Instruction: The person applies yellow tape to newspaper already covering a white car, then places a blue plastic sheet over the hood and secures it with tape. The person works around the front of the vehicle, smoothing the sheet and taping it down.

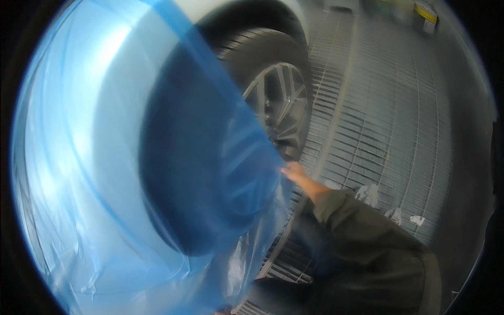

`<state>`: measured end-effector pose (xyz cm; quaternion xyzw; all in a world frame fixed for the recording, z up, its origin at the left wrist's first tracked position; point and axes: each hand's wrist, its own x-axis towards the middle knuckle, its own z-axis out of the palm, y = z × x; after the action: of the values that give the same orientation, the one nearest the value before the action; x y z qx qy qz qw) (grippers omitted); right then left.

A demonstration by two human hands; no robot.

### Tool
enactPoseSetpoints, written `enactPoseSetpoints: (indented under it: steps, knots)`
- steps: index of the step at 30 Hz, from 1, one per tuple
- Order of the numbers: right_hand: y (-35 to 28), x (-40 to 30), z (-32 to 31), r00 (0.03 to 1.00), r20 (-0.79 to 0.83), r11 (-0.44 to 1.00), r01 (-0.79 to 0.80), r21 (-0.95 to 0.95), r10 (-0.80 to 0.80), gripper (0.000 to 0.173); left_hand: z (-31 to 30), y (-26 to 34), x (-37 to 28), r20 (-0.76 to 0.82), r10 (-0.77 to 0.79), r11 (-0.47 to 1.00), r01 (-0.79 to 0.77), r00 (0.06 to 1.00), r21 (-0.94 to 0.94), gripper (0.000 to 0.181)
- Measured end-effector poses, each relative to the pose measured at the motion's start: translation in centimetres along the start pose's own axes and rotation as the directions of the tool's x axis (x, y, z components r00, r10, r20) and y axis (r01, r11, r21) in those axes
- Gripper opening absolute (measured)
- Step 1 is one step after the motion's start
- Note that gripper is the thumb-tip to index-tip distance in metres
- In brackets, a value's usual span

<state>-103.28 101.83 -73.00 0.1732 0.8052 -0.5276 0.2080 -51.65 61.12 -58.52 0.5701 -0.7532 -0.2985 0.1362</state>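
Observation:
My right hand [295, 171] pinches the edge of a translucent blue plastic masking film [189, 165]. The film is stretched over a light-coloured car body panel [59, 130] and across the left part of the wheel opening. From the upper left, its edge slants down to my fingers. Beyond that edge, part of the tyre [267, 47] and the spoked alloy wheel [281, 102] are uncovered. Lower down, the film hangs in loose, shiny folds. Only a small sliver of what appears to be my left hand [223, 310] shows at the bottom rim; its grip is hidden.
Metal floor grating [378, 118] runs along the right of the car. Crumpled whitish scraps [367, 194] and a small white piece [416, 220] lie on it near my dark green sleeve [366, 236]. A container with a yellow band [427, 15] stands at the far right.

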Motion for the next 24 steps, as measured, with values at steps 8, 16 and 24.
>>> enactPoseSetpoints:
  steps: [8,16,24]
  knots:
    - [2.2,3.1,-1.3,0.991,-0.13,0.998,0.006,-0.069,-0.015,0.03,-6.1,1.2,3.5,0.793,-0.025,0.997,-0.047,0.608,0.068,0.028]
    - [3.7,5.9,-4.1,0.979,-0.194,0.95,-0.114,-0.291,0.058,0.024,3.0,23.3,-7.0,0.766,-0.045,0.832,-0.401,0.641,0.384,0.043]
    - [2.1,1.1,-9.2,0.918,-0.396,0.987,-0.059,-0.152,-0.006,0.028,6.7,28.7,-11.7,0.748,0.28,0.768,-0.608,0.601,0.2,0.028]
